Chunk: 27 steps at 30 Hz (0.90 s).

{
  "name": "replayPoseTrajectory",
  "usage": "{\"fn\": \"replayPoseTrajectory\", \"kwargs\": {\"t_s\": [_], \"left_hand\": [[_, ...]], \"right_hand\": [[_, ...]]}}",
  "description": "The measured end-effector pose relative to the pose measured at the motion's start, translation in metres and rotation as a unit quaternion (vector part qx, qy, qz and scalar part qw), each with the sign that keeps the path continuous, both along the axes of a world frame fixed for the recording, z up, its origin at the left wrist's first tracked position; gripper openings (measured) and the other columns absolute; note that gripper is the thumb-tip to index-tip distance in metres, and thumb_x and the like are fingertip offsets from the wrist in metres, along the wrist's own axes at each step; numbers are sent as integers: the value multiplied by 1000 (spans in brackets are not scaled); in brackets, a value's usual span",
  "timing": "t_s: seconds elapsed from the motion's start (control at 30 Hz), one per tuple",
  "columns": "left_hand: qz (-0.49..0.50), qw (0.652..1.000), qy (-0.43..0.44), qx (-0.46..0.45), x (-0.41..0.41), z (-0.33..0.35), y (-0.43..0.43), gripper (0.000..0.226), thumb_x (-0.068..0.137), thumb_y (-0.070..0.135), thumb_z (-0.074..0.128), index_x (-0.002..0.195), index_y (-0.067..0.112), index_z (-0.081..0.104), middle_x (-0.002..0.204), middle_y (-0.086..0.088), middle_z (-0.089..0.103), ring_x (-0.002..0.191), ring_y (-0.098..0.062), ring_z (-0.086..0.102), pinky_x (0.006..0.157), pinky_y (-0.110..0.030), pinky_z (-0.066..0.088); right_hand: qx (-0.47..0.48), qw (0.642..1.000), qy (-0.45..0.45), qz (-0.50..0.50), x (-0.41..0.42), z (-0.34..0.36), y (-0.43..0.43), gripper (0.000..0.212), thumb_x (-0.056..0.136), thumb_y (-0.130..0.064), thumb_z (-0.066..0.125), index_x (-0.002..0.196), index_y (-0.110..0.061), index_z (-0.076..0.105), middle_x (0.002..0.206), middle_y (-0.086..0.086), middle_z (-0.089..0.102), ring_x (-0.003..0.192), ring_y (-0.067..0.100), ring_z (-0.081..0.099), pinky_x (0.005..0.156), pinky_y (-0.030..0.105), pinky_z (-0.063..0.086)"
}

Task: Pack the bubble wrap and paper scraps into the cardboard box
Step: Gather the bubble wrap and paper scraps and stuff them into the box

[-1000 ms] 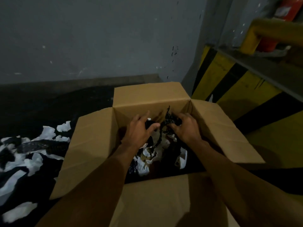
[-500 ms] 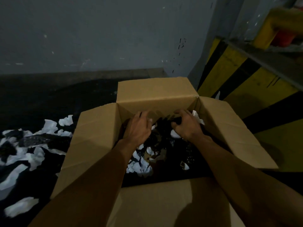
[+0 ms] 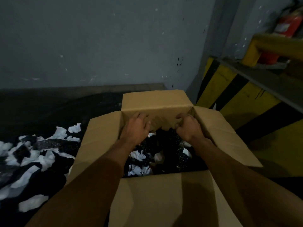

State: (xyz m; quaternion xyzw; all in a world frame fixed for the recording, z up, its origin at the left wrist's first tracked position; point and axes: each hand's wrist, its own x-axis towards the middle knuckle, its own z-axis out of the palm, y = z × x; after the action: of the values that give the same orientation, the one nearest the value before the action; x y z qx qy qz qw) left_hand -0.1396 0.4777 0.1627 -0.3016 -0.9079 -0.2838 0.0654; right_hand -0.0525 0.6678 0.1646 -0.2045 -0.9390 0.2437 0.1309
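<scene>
The open cardboard box [image 3: 157, 102] stands in front of me with all its flaps folded out. Inside lie black bubble wrap [image 3: 165, 138] and white paper scraps [image 3: 137, 155]. My left hand [image 3: 136, 128] reaches in near the far wall, its fingers bent loosely over the contents and holding nothing I can see. My right hand [image 3: 188, 128] is at the far right corner with its fingers curled. Its fingertips sit at the edge of the black wrap, and whether they grip it is hidden. More paper scraps [image 3: 49, 159] and dark bubble wrap [image 3: 55, 144] lie on the floor to the left.
A grey wall rises just behind the box. To the right runs a yellow-and-black striped barrier [image 3: 242, 99] with a yellow rail [image 3: 278, 45] and a red fire extinguisher [image 3: 288, 23] above it. The floor is dark.
Both hands have moved apart and toward the box's far wall. The strip of black wrap held up between them a second ago now lies in the box. The white scrap by my right hand is gone.
</scene>
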Motion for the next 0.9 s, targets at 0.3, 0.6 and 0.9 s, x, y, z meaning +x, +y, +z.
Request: {"fn": "replayPoseTrajectory", "kwargs": {"t_s": [0.3, 0.6, 0.9], "left_hand": [[84, 994, 63, 2, 36, 29, -83, 41, 92, 37, 53, 126, 15, 56, 128, -10, 54, 118, -26, 51, 99, -43, 44], [198, 976, 86, 10, 72, 37, -237, 42, 91, 37, 55, 128, 16, 55, 127, -8, 55, 116, -24, 52, 98, -38, 44], [278, 955, 95, 26, 117, 25, -430, 43, 90, 34, 58, 128, 14, 56, 125, -11, 57, 116, -26, 53, 98, -36, 42]], "right_hand": [[-16, 997, 42, 64, 4, 26, -73, 36, 96, -37, 49, 124, -16, 56, 128, 12, 57, 110, 34, 54, 87, 35, 45], [-49, 977, 75, 194, -7, 36, -215, 38, 95, -42, 50, 124, -18, 56, 131, 9, 56, 117, 29, 52, 97, 34, 41], [-33, 963, 110, 245, -4, 29, -402, 36, 93, -40, 54, 120, -17, 60, 119, 13, 60, 110, 30, 57, 93, 35, 44]]}}
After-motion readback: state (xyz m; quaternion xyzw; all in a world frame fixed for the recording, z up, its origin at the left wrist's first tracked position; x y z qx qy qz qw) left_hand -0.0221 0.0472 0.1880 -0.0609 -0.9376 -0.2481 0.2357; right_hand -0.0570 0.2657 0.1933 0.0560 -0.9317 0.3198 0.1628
